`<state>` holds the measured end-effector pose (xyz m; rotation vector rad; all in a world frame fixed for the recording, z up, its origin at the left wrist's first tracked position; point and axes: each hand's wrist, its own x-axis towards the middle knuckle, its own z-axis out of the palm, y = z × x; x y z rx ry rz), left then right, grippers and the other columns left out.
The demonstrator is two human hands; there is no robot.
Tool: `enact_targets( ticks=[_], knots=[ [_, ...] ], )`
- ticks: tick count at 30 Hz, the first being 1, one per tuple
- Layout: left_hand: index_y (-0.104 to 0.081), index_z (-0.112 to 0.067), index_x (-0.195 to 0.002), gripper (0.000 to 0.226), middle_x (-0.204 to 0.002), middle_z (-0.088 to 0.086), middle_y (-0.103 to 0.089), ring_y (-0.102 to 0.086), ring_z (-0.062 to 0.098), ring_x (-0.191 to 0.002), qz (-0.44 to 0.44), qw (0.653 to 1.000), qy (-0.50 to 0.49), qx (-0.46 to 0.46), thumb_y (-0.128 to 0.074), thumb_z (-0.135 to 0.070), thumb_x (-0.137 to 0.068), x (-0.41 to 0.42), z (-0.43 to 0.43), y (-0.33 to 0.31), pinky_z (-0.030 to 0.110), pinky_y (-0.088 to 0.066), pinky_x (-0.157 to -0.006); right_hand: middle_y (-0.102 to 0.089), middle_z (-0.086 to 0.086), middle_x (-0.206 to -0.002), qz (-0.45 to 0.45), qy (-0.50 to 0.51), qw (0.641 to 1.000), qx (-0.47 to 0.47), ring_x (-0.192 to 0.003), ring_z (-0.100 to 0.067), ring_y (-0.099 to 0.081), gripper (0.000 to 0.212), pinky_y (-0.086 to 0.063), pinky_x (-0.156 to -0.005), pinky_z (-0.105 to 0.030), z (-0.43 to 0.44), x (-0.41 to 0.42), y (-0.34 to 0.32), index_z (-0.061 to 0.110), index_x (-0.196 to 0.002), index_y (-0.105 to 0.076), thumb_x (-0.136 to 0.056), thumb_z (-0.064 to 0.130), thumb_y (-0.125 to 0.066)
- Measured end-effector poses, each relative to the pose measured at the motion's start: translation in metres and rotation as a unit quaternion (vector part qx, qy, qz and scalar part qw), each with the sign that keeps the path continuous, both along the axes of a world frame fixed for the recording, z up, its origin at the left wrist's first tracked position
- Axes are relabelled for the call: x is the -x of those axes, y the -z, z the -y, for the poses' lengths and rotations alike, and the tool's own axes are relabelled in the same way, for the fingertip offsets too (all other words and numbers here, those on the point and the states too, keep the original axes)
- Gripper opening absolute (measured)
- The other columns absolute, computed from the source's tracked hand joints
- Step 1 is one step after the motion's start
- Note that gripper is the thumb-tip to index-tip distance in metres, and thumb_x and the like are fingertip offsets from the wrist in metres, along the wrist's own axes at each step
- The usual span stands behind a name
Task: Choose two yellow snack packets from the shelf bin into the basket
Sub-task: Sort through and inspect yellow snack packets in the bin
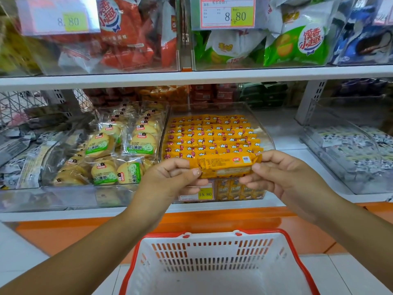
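Yellow packet [225, 167]: one — left hand [170, 177], right hand [287, 175] fingers [258, 168] clamped on its ends | basket [212, 254]: one

setting: a shop, snack aisle;
shelving: white tiered shelves [191, 78] above an orange base [212, 219];
stock: clear bins [268, 135] packed with wrapped snacks [140, 143];
pricing: printed price tags [227, 13] reading 8.80 and 15.80;
carrier: red-rimmed shopping basket [212, 237]
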<state>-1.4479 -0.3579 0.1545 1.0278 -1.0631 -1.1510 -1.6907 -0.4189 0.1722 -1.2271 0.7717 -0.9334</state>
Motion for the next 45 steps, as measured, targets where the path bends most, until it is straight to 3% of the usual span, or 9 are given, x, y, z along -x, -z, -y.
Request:
enact_targets(
  ticks=[3,7,12,18,22,29,34,40,45],
  knots=[
    [-0.068,-0.022,-0.065,0.009,-0.079,0.001,-0.073,-0.074,0.018,-0.085,-0.002,1.000,-0.007,0.008,-0.071,-0.021,-0.074,-0.001,0.001,0.002,0.025,-0.059,-0.072,-0.074,-0.020,-0.106,-0.014,0.008,1.000,0.024,-0.098,-0.030,-0.073,0.022,-0.060,-0.078,-0.026,-0.001,-0.001,0.001,0.006,-0.081,-0.060,-0.071,0.020,-0.072],
    [-0.053,-0.013,-0.074,0.013,-0.070,-0.005,-0.070,-0.072,0.009,-0.073,-0.025,1.000,0.001,0.008,-0.064,-0.018,-0.080,0.003,0.001,0.003,0.028,-0.060,-0.080,-0.075,-0.018,-0.103,0.020,0.000,0.999,0.035,-0.099,-0.029,-0.073,0.013,-0.059,-0.076,-0.024,-0.004,-0.007,0.003,0.016,-0.065,-0.061,-0.071,0.019,-0.071],
    [-0.057,-0.014,-0.097,0.024,-0.082,-0.004,-0.074,-0.073,0.013,-0.075,-0.029,0.999,-0.039,0.022,-0.068,-0.024,-0.078,0.007,0.000,0.003,0.024,-0.059,-0.069,-0.075,-0.016,-0.104,0.013,0.026,0.998,0.055,-0.088,-0.036,-0.075,0.027,-0.061,-0.067,-0.026,-0.005,-0.008,0.001,0.012,-0.097,-0.055,-0.076,0.020,-0.070],
    [-0.079,-0.030,-0.092,0.020,-0.088,0.001,-0.077,-0.076,0.020,-0.081,0.018,0.996,-0.088,0.014,-0.069,-0.035,-0.076,0.012,-0.001,0.008,0.023,-0.059,-0.068,-0.075,-0.015,-0.099,-0.015,0.030,0.997,0.071,-0.085,-0.033,-0.075,0.021,-0.061,-0.066,-0.026,-0.007,-0.009,0.004,0.019,-0.094,-0.071,-0.078,0.033,-0.069],
    [-0.079,-0.022,-0.100,0.030,-0.102,0.010,-0.077,-0.075,0.027,-0.093,-0.017,0.999,-0.047,0.009,-0.076,-0.024,-0.070,0.010,0.000,0.007,0.023,-0.059,-0.073,-0.075,-0.016,-0.096,-0.007,0.030,0.998,0.059,-0.086,-0.031,-0.075,0.046,-0.058,-0.068,-0.023,-0.004,-0.006,0.001,0.012,-0.107,-0.066,-0.066,0.030,-0.077],
    [-0.074,-0.012,-0.110,0.032,-0.104,0.014,-0.076,-0.074,0.029,-0.098,-0.037,0.999,-0.023,-0.015,-0.068,-0.018,-0.078,0.005,0.005,0.007,0.021,-0.058,-0.075,-0.074,-0.022,-0.100,0.035,0.005,0.999,0.023,-0.090,-0.031,-0.075,0.030,-0.059,-0.070,-0.023,0.002,-0.003,0.005,0.006,-0.106,-0.069,-0.078,0.017,-0.068],
    [-0.070,-0.015,-0.115,0.039,-0.105,0.008,-0.076,-0.073,0.025,-0.100,-0.008,1.000,-0.009,-0.023,-0.072,-0.023,-0.076,0.002,0.007,0.006,0.021,-0.058,-0.076,-0.075,-0.017,-0.106,0.018,-0.021,0.999,0.022,-0.098,-0.030,-0.074,0.061,-0.059,-0.077,-0.024,0.003,-0.001,0.006,0.010,-0.121,-0.061,-0.065,0.024,-0.080],
    [-0.067,-0.024,-0.117,0.039,-0.091,0.008,-0.078,-0.076,0.024,-0.086,0.058,0.998,-0.001,-0.015,-0.070,-0.027,-0.078,0.007,0.004,0.007,0.022,-0.059,-0.066,-0.074,-0.014,-0.088,-0.051,0.047,0.994,0.086,-0.081,-0.034,-0.074,0.060,-0.060,-0.065,-0.029,0.000,-0.006,0.004,0.003,-0.105,-0.060,-0.064,0.044,-0.078],
    [-0.071,-0.023,-0.100,0.025,-0.075,0.001,-0.076,-0.074,0.019,-0.064,0.129,0.991,-0.015,-0.011,-0.065,-0.034,-0.079,0.017,0.005,0.010,0.021,-0.056,-0.052,-0.075,-0.017,-0.087,-0.070,0.053,0.994,0.071,-0.081,-0.035,-0.074,0.046,-0.061,-0.067,-0.034,0.003,-0.005,0.005,0.008,-0.092,-0.059,-0.071,0.047,-0.071]
  ],
)
